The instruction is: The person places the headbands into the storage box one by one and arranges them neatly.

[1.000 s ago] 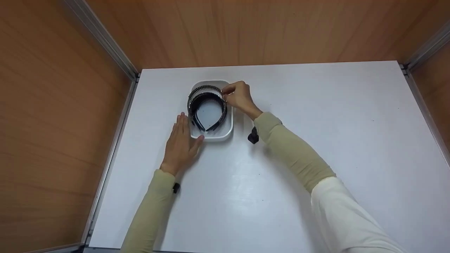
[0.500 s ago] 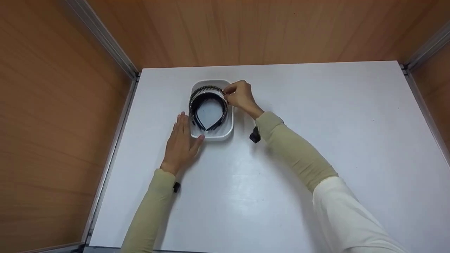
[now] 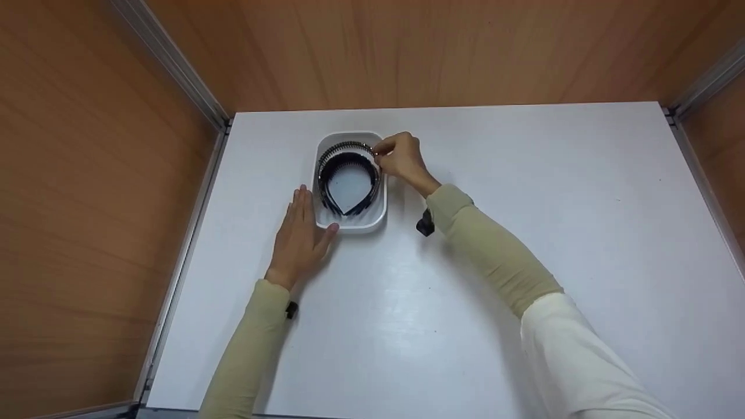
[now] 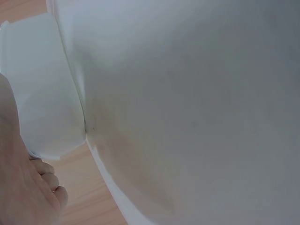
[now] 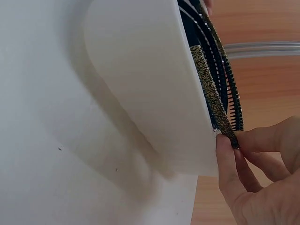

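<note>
Several dark headbands (image 3: 326,189) lie nested in a white rectangular tub (image 3: 379,216) near the back of the table. My right hand (image 3: 403,157) pinches one toothed headband (image 3: 347,145) between thumb and fingers at the tub's right rim. From the right wrist view, the pinched headband (image 5: 210,84) has a glittery gold-and-black surface, and the right hand (image 5: 262,173) grips it near one spot on its band. My left hand (image 3: 295,241) lies against the tub's left front corner, fingers straight along its side and thumb by the front rim. The left wrist view shows the left hand (image 4: 23,173) beside the tub wall (image 4: 44,84).
The tub stands on a white table (image 3: 495,169) bounded by wood-grain panels (image 3: 419,52) at the back and both sides. Metal rails (image 3: 174,64) run along the panel corners. A small black device (image 3: 425,223) hangs at the right wrist.
My right hand has shifted slightly to the right with the toothed headband, and the nested headbands have moved slightly right inside the tub. The left hand has stayed in place.
</note>
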Demonstrator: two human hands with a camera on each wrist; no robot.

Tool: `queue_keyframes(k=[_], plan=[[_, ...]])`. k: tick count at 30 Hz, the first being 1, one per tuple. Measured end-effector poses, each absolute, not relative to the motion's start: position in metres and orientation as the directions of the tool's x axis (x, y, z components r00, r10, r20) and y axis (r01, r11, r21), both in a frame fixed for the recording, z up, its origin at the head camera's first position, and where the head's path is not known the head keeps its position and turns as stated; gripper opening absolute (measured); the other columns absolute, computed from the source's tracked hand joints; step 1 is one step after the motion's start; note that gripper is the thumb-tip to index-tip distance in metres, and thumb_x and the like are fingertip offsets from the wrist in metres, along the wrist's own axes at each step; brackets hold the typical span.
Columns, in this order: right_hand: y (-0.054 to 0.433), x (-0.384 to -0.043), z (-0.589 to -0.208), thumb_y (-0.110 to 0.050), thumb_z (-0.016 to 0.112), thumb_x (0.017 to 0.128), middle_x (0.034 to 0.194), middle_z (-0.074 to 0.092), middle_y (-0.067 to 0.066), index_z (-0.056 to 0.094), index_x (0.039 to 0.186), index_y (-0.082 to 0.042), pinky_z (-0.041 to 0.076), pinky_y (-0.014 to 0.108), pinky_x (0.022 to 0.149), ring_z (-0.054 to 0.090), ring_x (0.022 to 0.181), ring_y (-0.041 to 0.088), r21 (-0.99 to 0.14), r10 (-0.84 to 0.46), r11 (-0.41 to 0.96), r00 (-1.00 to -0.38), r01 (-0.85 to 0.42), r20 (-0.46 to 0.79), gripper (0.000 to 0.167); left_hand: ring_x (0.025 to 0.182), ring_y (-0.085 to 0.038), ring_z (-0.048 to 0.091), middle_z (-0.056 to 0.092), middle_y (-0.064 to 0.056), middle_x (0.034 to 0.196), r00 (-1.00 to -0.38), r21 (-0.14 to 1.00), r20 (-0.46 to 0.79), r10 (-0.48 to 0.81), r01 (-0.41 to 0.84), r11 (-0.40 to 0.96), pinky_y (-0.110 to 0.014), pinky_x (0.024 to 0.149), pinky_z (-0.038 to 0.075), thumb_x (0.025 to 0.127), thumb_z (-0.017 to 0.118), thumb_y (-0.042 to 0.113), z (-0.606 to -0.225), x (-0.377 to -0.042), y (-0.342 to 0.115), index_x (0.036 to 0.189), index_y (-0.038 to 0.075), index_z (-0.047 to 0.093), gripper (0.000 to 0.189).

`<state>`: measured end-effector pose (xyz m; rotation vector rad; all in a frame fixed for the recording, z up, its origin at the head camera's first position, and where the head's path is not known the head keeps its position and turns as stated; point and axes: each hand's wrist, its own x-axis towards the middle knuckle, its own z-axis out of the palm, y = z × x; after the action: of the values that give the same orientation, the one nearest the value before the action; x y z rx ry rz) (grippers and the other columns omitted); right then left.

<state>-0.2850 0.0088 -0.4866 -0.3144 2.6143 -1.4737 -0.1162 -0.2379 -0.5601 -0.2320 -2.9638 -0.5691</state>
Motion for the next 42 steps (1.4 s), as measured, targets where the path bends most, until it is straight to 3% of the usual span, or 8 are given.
queue_keyframes(k=[11,19,31,42], plan=[[0.003,-0.284,-0.487,0.001,0.072,0.088,0.103,0.081,0.014,0.084,0.108,-0.001,0.058,0.025,0.078,0.07,0.095,0.018,-0.852,-0.241,0.512,-0.97,-0.111,-0.019,0.024,0.167,-0.035,0.01,0.013,-0.025,0.177,-0.975,0.372,0.175,0.134,0.192,0.908,-0.047,0.137,0.013,0.108,0.044,0.065,-0.561,-0.115,-0.237,0.168,-0.006,0.013,0.098],[-0.002,-0.283,-0.487,-0.001,0.073,0.09,0.103,0.082,0.012,0.084,0.107,-0.002,0.061,0.03,0.082,0.074,0.098,0.021,-0.821,-0.25,0.552,-0.968,-0.142,0.0,0.021,0.168,-0.031,0.004,0.007,-0.022,0.179,-0.982,0.372,0.128,0.136,0.175,0.912,-0.043,0.138,0.009,0.11,0.041,0.064,-0.559,-0.114,-0.236,0.169,-0.005,0.008,0.096],[-0.001,-0.286,-0.487,-0.001,0.071,0.091,0.102,0.082,0.015,0.084,0.106,0.001,0.058,0.029,0.076,0.07,0.091,0.019,-0.798,-0.268,0.577,-0.963,-0.175,0.018,0.02,0.168,-0.033,0.007,0.009,-0.024,0.178,-0.98,0.371,0.142,0.139,0.183,0.911,-0.044,0.138,0.01,0.109,0.043,0.063,-0.56,-0.116,-0.235,0.169,-0.005,0.011,0.096],[0.007,-0.287,-0.485,0.0,0.069,0.091,0.111,0.079,0.019,0.079,0.116,0.006,0.06,0.038,0.092,0.069,0.102,0.025,-0.803,-0.276,0.57,-0.961,-0.176,0.015,0.028,0.168,-0.03,0.002,0.004,-0.022,0.179,-0.982,0.368,0.113,0.15,0.181,0.912,-0.04,0.138,0.005,0.11,0.039,0.063,-0.56,-0.12,-0.235,0.169,-0.003,0.006,0.095]])
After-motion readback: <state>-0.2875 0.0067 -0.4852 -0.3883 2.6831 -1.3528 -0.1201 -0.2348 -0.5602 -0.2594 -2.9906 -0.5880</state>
